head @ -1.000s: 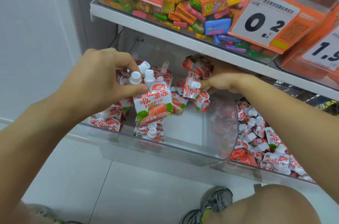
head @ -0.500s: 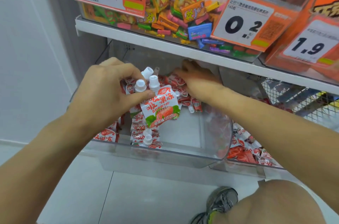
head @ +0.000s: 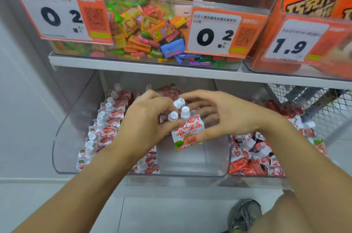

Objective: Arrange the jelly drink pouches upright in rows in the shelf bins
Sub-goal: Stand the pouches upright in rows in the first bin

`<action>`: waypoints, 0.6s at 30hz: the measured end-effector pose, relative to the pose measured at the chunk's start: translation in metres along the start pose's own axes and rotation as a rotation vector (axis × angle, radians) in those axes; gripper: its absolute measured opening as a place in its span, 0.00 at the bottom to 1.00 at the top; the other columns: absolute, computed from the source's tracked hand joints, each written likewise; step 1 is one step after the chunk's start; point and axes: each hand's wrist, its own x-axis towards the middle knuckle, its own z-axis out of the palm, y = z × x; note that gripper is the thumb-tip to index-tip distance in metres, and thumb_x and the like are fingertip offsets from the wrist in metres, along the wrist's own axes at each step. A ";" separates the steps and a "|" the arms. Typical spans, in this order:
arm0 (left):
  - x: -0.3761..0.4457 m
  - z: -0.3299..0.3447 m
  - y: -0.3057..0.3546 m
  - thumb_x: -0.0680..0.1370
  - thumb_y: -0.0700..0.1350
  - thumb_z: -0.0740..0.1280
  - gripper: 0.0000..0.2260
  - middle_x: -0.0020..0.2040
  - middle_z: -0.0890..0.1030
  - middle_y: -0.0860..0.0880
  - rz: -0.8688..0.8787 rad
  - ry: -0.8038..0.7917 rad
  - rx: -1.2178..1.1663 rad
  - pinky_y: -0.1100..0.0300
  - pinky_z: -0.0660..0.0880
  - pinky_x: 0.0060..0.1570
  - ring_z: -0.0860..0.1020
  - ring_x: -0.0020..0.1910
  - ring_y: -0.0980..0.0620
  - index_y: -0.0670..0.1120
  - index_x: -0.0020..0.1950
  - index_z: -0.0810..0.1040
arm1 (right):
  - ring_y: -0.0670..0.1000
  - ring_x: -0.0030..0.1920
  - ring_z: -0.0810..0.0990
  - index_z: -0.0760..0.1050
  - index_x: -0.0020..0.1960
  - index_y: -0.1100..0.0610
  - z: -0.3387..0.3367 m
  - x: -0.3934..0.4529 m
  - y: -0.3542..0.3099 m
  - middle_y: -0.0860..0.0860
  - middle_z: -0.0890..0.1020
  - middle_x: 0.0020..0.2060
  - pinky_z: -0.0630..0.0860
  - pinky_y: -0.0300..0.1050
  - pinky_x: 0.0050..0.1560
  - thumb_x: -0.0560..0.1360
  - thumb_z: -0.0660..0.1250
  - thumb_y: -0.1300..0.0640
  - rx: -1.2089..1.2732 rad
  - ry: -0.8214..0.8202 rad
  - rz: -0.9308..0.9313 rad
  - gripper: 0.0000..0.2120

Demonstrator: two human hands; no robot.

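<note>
White-capped pouches (head: 185, 128): small bunch, three caps showing, held above the middle of the clear bin (head: 62, 137); front pouch faces the camera, red print, slightly tilted.
Left hand (head: 144, 124): curled round the bunch just below the caps, thumb across the front.
Right hand (head: 228, 116): thumb pressed on the front pouch's lower part, fingers loosely bent behind the bunch; pinching it, as far as visible.
Left row (head: 101, 128): pouches standing upright along the bin's left wall, caps up, front to back.
Second row (head: 148, 166): partly hidden under the left forearm; a few pouches seen at the bin front.
Bin floor, right half: bare clear plastic below the held bunch.
Right bin (head: 253, 154): loose heap of the same pouches, lying at all angles.
Upper shelf (head: 152, 68): bin of mixed sweets (head: 148, 30), orange price tags (head: 61, 11) reading 0.2, 0.2, 1.9.
Lower edge: grey shoe (head: 243, 213) on pale floor.
</note>
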 end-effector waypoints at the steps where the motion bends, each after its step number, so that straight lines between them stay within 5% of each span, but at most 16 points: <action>1: 0.001 0.005 0.001 0.66 0.52 0.78 0.11 0.43 0.79 0.51 0.017 -0.018 0.003 0.52 0.75 0.43 0.75 0.46 0.52 0.48 0.43 0.82 | 0.45 0.55 0.82 0.70 0.70 0.45 0.004 -0.004 -0.001 0.44 0.81 0.58 0.81 0.43 0.52 0.64 0.83 0.55 -0.011 0.026 0.005 0.38; 4: 0.000 0.015 0.004 0.64 0.54 0.78 0.14 0.41 0.80 0.53 0.052 -0.087 0.034 0.56 0.72 0.43 0.74 0.44 0.53 0.48 0.42 0.81 | 0.43 0.45 0.82 0.72 0.66 0.42 0.015 -0.004 0.004 0.42 0.82 0.46 0.81 0.47 0.47 0.60 0.83 0.45 -0.249 0.185 0.087 0.37; 11: 0.001 0.015 -0.008 0.62 0.59 0.77 0.16 0.38 0.77 0.58 -0.119 -0.218 0.042 0.63 0.70 0.37 0.73 0.38 0.61 0.56 0.38 0.73 | 0.35 0.38 0.69 0.64 0.68 0.45 0.032 -0.003 0.012 0.43 0.78 0.33 0.74 0.47 0.41 0.67 0.77 0.46 -0.663 0.078 0.096 0.36; 15: 0.003 0.016 -0.003 0.64 0.53 0.79 0.19 0.40 0.79 0.54 -0.165 -0.254 0.023 0.55 0.74 0.40 0.76 0.41 0.56 0.51 0.39 0.69 | 0.45 0.41 0.74 0.68 0.63 0.48 0.033 -0.007 0.012 0.43 0.79 0.36 0.76 0.50 0.46 0.73 0.72 0.49 -0.743 0.071 0.053 0.22; 18: 0.002 0.019 -0.001 0.66 0.51 0.79 0.20 0.40 0.76 0.55 -0.125 -0.265 0.032 0.57 0.73 0.39 0.75 0.40 0.57 0.50 0.43 0.67 | 0.53 0.48 0.77 0.64 0.63 0.49 0.039 -0.007 0.012 0.48 0.80 0.46 0.77 0.53 0.46 0.68 0.74 0.39 -0.794 0.041 0.070 0.31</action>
